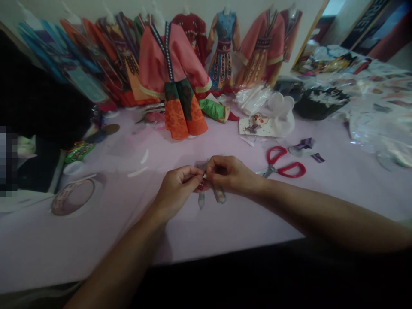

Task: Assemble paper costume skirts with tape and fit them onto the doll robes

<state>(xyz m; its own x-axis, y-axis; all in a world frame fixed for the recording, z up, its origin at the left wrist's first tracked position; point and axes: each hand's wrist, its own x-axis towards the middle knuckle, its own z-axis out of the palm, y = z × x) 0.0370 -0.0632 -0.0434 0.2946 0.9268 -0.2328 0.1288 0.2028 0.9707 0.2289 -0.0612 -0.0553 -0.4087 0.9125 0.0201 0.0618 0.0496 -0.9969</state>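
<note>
Over the middle of the table, my left hand (179, 185) and my right hand (229, 173) meet with their fingertips pinched together. Between them is a small red patterned piece (201, 184), partly covered by the fingers. A speck of white shows at the fingertips, too small to name. Two pale ribbon-like strips stick out below the hands, a short pointed one (201, 200) and a wider one (220, 195). Red-handled scissors (272, 168) lie partly spread to the right of my right hand.
A doll-sized pink and orange costume (175, 77) stands ahead, with several others behind it. A tape roll (58, 201) lies at left. At right are a purple ribbon scrap (305, 144), a patterned card (257, 130), a dark bowl-like container (317, 107) and clear plastic bags (383, 133).
</note>
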